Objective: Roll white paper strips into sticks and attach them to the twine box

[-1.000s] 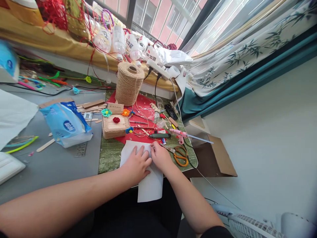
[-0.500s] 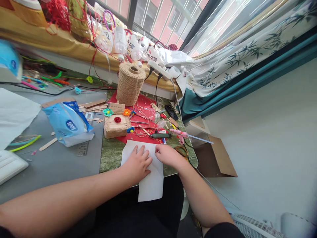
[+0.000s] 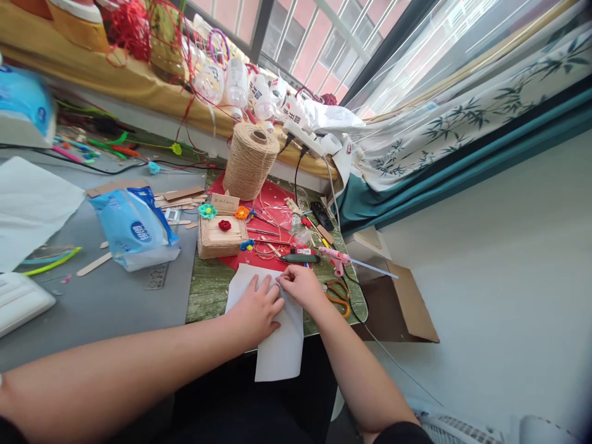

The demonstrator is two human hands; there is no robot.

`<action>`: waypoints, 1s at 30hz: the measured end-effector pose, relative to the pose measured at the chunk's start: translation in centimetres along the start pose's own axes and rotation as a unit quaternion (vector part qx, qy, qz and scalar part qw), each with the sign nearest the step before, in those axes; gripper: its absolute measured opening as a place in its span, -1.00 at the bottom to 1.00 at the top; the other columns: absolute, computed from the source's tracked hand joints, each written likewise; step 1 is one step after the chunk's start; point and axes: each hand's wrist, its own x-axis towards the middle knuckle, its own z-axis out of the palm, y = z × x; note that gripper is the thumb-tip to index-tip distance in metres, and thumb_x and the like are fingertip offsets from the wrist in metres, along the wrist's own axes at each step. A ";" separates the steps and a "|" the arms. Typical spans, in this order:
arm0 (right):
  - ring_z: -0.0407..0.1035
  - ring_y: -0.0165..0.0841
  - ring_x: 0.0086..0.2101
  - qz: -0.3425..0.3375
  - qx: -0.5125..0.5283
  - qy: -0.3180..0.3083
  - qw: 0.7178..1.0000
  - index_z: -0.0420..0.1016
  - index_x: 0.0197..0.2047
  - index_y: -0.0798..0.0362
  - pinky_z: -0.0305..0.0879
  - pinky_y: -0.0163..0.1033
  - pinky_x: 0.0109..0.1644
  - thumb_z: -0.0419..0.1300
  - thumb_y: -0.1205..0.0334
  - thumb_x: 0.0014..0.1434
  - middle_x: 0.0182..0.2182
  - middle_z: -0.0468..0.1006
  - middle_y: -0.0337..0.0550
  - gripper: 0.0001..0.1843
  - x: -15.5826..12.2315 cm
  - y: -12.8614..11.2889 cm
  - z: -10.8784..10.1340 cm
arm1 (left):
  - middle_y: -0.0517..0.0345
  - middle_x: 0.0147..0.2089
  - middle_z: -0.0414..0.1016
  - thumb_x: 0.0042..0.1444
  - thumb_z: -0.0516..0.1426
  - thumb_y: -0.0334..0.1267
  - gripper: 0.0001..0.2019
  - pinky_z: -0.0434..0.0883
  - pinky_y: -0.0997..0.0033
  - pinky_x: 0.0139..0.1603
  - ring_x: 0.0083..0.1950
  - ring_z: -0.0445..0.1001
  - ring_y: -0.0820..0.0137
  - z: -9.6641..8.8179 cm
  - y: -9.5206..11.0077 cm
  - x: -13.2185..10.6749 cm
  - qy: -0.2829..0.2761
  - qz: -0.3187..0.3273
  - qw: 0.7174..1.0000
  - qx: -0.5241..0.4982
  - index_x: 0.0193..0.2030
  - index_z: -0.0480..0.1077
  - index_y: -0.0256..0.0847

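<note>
A sheet of white paper [image 3: 280, 354] lies on the green wood-patterned board, its lower end hanging over the front edge. My left hand [image 3: 259, 310] rests on the paper with its fingers spread flat. Over the paper's upper right part, my right hand [image 3: 301, 287] is closed in a pinch, close to the left fingertips. Whatever it may hold is too small to make out. Just beyond the paper stands a twine-wrapped box [image 3: 222, 240] with crafted flowers on it. Scissors with orange handles [image 3: 337, 296] lie to the right of my right hand.
Behind the box stands a big spool of twine [image 3: 252, 163]. A pink glue gun [image 3: 337, 258] and a dark green cutter [image 3: 300, 258] lie at the right. A blue tissue pack [image 3: 134, 231] is on the left. Below the right edge is an open cardboard box [image 3: 409, 302].
My right hand has moved left across the paper, nearer my left hand, and uncovers more of the scissors. The left hand stays flat in place. The whole view has shifted slightly.
</note>
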 end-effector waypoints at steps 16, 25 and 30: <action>0.30 -0.33 -0.35 -0.158 -0.153 0.049 0.974 0.32 -0.38 0.00 0.14 -0.28 -0.22 0.05 0.19 0.45 -0.39 0.46 -0.19 -0.69 0.1 1.2 2.0 | -0.33 0.32 0.34 0.20 0.18 0.16 -0.43 0.10 -0.37 0.34 0.41 0.18 -0.24 0.6 0.0 0.0 0.014 -0.001 1.000 -0.007 0.17 0.43 -0.24; 0.28 -0.34 -0.41 -0.117 -0.234 -0.043 0.964 0.36 -0.39 0.01 0.01 -0.24 -0.33 0.14 0.23 0.35 -0.42 0.51 -0.18 -0.76 -0.5 0.9 -0.9 | -0.28 0.29 0.38 0.22 0.15 0.17 -0.45 0.12 -0.39 0.31 0.39 0.17 -0.29 0.6 -0.1 0.0 0.001 0.003 1.000 0.001 0.15 0.44 -0.23; 0.23 -0.38 -0.48 -0.099 -0.114 -0.046 0.988 0.32 -0.47 0.01 0.00 -0.26 -0.38 0.12 0.12 0.36 -0.53 0.43 -0.26 -0.65 0.5 0.0 -4.6 | -0.26 0.26 0.40 0.24 0.14 0.16 -0.50 0.12 -0.39 0.30 0.39 0.18 -0.28 0.5 -0.1 0.0 0.002 0.001 1.000 -0.004 0.09 0.47 -0.22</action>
